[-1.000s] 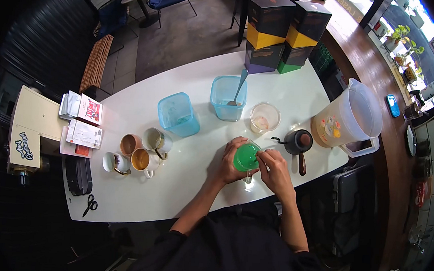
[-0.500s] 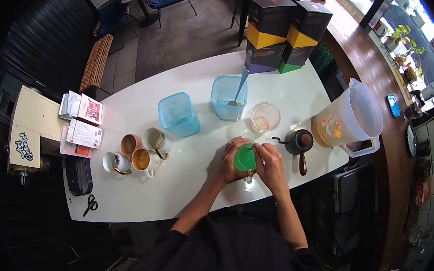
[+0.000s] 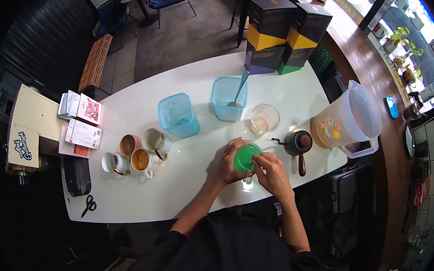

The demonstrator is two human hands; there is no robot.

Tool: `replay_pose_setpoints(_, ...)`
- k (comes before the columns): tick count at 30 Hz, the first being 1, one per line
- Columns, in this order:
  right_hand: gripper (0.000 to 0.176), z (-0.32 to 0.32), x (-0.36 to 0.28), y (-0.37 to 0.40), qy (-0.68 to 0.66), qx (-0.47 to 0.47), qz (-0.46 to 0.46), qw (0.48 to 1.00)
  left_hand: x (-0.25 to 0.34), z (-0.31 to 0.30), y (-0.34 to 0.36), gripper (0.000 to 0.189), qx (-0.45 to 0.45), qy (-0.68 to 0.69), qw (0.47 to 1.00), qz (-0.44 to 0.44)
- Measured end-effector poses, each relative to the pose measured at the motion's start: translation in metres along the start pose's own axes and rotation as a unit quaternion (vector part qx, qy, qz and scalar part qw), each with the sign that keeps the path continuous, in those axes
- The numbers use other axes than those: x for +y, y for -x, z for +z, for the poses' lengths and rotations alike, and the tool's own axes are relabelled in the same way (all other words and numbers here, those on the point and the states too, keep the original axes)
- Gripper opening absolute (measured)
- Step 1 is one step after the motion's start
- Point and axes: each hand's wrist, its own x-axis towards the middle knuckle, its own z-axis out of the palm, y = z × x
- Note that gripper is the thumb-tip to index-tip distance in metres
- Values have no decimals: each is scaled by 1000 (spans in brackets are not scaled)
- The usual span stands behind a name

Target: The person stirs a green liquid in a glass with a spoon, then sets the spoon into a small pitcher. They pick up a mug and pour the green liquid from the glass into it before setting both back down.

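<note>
A clear glass mug of green liquid (image 3: pixel 246 156) stands on the white table near its front edge, its handle facing me. My left hand (image 3: pixel 228 161) is wrapped around the left side of the mug. At the right of the rim my right hand (image 3: pixel 272 173) is closed in a pinch, fingertips over the green liquid. Whatever those fingers hold is hidden or too thin to name. Just beyond the mug is a clear plastic cup (image 3: pixel 265 120) with a little pale residue. To the right sits a small black pot (image 3: pixel 296 143) with a spout and a wooden handle.
Two blue plastic containers stand behind, one bare (image 3: pixel 179 114), one (image 3: pixel 228 98) with a spoon (image 3: pixel 240 86). Several mugs (image 3: pixel 144 161) cluster left, near black scissors (image 3: pixel 89 205). A large pitcher (image 3: pixel 348 118) stands right; stacked dark boxes (image 3: pixel 269 35) rise at the far edge.
My right hand has shifted slightly down and right along the mug's rim, so more of the green liquid shows. The left hand stays around the mug.
</note>
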Motion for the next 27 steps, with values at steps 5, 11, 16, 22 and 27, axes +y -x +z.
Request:
replay_pose_setpoints(5,17,11,-1,-4,-22,9,-4,1000,-4,3,1,82,13,-30,999,25)
replay_pose_setpoints(11,19,15,3,-17,18,38,-31,999,-9,4,4,84,-2,-27,999,17)
replay_pose_setpoints(16,21,9,10,-14,74,50,-32,995,-11,5,5,88,3,-21,1000,0)
replay_pose_setpoints(22,20,-1,7,-4,93,44,-12,995,-4,2,3,88,3,-14,1000,-6)
replay_pose_setpoints(27,13,6,-4,-2,-1,7,2,1000,-4,3,3,84,1,-12,1000,-3)
